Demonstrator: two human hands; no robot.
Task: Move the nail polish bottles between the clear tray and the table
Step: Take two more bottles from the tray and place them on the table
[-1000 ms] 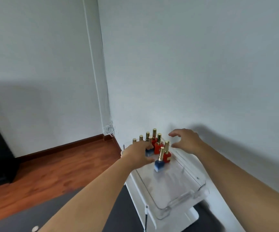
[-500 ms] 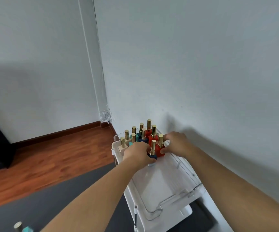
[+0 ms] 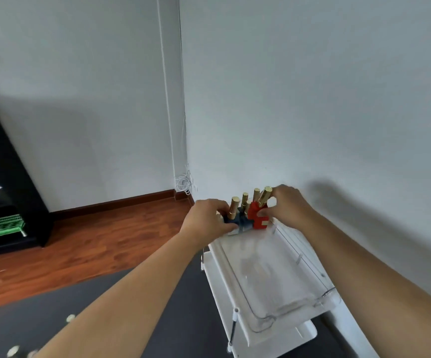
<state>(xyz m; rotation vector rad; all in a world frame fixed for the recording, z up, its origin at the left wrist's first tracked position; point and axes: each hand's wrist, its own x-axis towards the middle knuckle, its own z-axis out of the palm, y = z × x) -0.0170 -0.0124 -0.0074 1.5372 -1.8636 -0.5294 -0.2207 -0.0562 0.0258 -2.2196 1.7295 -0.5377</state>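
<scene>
Nail polish bottles (image 3: 245,215): gold-capped cluster packed together at the far end of the clear tray (image 3: 320,275), centre-right of frame. Blue bottles (image 3: 240,223) on the cluster's left, red bottles (image 3: 257,215) on its right. One tall cap tilts right.

Step, as judged: gathering the cluster to lift it out. Best to squeeze low on the glass bodies rather than the caps, keep the pack tight so the middle bottles cannot slip, and rise straight up over the tray wall.

Left hand (image 3: 206,220): fingers curled round the blue bottles, back of hand up. Right hand (image 3: 289,205): thumb on the red fronts, fingers wrapped behind. Both forearms are stretched out, converging from the lower corners.

Tray sits on a white cart (image 3: 307,332). Dark grey surface (image 3: 183,319) at lower left, probably the counter.
</scene>
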